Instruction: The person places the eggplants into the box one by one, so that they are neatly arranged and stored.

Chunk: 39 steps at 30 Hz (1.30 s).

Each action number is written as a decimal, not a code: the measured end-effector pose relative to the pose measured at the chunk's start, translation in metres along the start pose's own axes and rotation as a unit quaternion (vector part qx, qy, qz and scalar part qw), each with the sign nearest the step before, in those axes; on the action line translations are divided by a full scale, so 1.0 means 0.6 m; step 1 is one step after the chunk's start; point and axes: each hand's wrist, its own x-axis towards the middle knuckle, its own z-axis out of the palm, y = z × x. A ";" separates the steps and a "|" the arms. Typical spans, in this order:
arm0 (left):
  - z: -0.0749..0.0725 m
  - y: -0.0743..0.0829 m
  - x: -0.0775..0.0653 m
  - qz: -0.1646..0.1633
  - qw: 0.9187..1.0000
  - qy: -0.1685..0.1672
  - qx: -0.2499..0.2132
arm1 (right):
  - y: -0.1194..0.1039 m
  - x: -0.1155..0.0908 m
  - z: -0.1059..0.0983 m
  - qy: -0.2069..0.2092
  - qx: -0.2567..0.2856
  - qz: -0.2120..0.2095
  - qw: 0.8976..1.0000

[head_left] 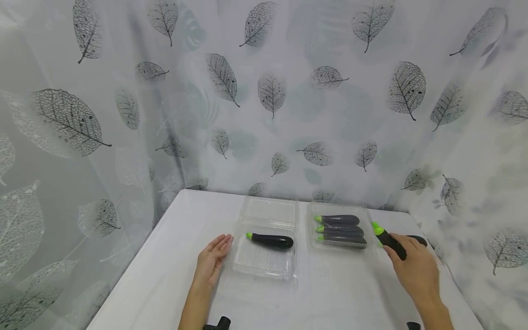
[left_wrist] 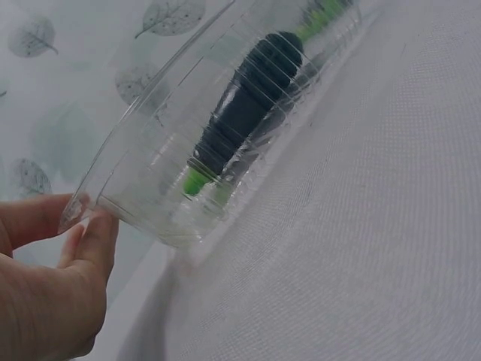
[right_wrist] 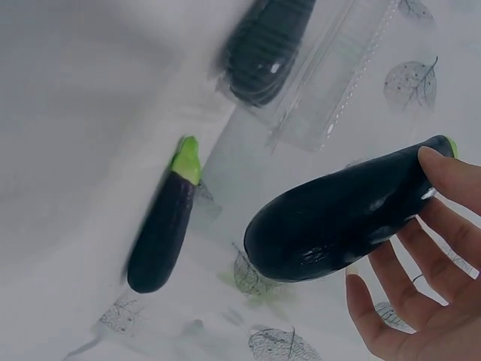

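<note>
My left hand [head_left: 211, 261] pinches the rim of an open clear plastic clamshell box [left_wrist: 124, 116] at its left side, thumb and fingers on the edge in the left wrist view. Inside the box lies one dark eggplant [head_left: 272, 241] with a green stem end. My right hand [head_left: 416, 266] holds another eggplant [right_wrist: 338, 214] between thumb and fingers, raised above the table, its green tip [head_left: 376, 228] pointing away to the left. Beneath it, a further eggplant [right_wrist: 165, 226] lies on the table, partly hidden by the hand in the head view.
A second clear box [head_left: 315, 240], between the first box and my right hand, contains three eggplants [head_left: 340, 230] side by side. A white cloth covers the table [head_left: 165, 279]. Behind it hangs a leaf-patterned curtain [head_left: 247, 123].
</note>
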 end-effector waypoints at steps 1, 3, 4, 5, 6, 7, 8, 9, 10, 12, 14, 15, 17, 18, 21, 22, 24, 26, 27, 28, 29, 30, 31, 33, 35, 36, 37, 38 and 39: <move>-0.001 0.000 0.000 0.002 1.000 -0.004 0.002 | -0.003 -0.001 0.002 0.001 0.004 -0.004 1.000; -0.001 0.000 -0.002 0.004 1.000 -0.005 0.002 | -0.010 -0.004 0.005 0.002 0.009 -0.008 1.000; -0.001 0.000 -0.003 0.004 1.000 -0.005 0.001 | -0.014 -0.005 0.006 0.002 0.011 -0.008 1.000; -0.001 0.000 -0.003 0.005 1.000 -0.005 0.002 | -0.017 -0.006 0.007 0.000 0.013 -0.009 1.000; 0.000 0.000 -0.004 0.005 1.000 -0.003 0.001 | -0.021 -0.007 0.008 0.001 0.015 -0.012 1.000; 0.000 0.001 -0.004 0.005 1.000 -0.003 0.002 | -0.025 -0.008 0.009 0.002 0.017 -0.015 1.000; 0.001 0.001 -0.005 0.006 1.000 -0.002 0.002 | -0.029 -0.009 0.011 0.002 0.020 -0.018 1.000; 0.001 0.000 -0.005 0.007 1.000 -0.005 0.006 | -0.032 -0.010 0.012 0.003 0.023 -0.022 1.000; 0.001 0.001 -0.006 0.007 1.000 -0.002 0.003 | -0.036 -0.010 0.014 0.004 0.026 -0.026 0.999; 0.002 0.000 -0.006 0.007 1.000 0.001 0.001 | -0.042 -0.013 0.019 0.008 0.033 -0.036 0.999; 0.002 0.000 -0.006 0.009 1.000 -0.002 0.004 | -0.046 -0.014 0.024 0.010 0.039 -0.041 0.998; 0.003 0.000 -0.006 0.007 1.000 0.002 0.001 | -0.049 -0.014 0.027 0.011 0.041 -0.043 0.998; 0.003 0.000 -0.006 0.005 1.000 0.006 -0.001 | -0.053 -0.015 0.032 0.010 0.046 -0.046 0.998; 0.003 0.001 -0.006 0.005 1.000 0.005 0.001 | -0.056 -0.015 0.034 0.008 0.047 -0.048 0.998; 0.003 0.002 -0.006 0.004 1.000 0.006 0.003 | -0.064 -0.015 0.038 0.007 0.051 -0.055 0.997; 0.003 0.002 -0.006 0.004 1.000 0.006 0.004 | -0.066 -0.015 0.039 0.008 0.052 -0.057 0.997; 0.002 0.002 -0.006 0.005 1.000 0.004 0.008 | -0.072 -0.015 0.041 0.009 0.054 -0.061 0.997; 0.002 0.002 -0.005 0.004 1.000 0.005 0.006 | -0.077 -0.016 0.042 0.012 0.058 -0.066 0.996; 0.001 0.002 -0.004 0.004 1.000 0.004 0.008 | -0.079 -0.016 0.043 0.013 0.061 -0.069 0.996; 0.001 0.001 -0.004 0.004 1.000 0.005 0.007 | -0.081 -0.016 0.044 0.014 0.064 -0.072 0.995; 0.001 0.001 -0.004 0.004 1.000 0.006 0.007 | -0.083 -0.016 0.045 0.015 0.067 -0.075 0.995; 0.001 0.001 -0.004 0.003 1.000 0.008 0.005 | -0.085 -0.016 0.046 0.016 0.069 -0.079 0.994; 0.001 0.001 -0.004 0.004 1.000 0.008 0.005 | -0.087 -0.016 0.047 0.016 0.070 -0.081 0.994; 0.002 0.001 -0.004 0.005 1.000 0.009 0.007 | -0.090 -0.015 0.050 0.015 0.073 -0.084 0.994; 0.002 0.001 -0.004 0.004 1.000 0.011 0.005 | -0.092 -0.014 0.054 0.014 0.072 -0.085 0.994; 0.002 0.001 -0.004 0.004 1.000 0.011 0.006 | -0.093 -0.014 0.056 0.013 0.073 -0.085 0.994; 0.002 0.001 -0.004 0.004 1.000 0.010 0.008 | -0.094 -0.013 0.058 0.013 0.074 -0.085 0.994; 0.002 0.001 -0.004 0.004 1.000 0.010 0.009 | -0.096 -0.013 0.059 0.013 0.075 -0.086 0.993; 0.002 0.001 -0.004 0.003 1.000 0.011 0.008 | -0.097 -0.013 0.061 0.013 0.073 -0.086 0.993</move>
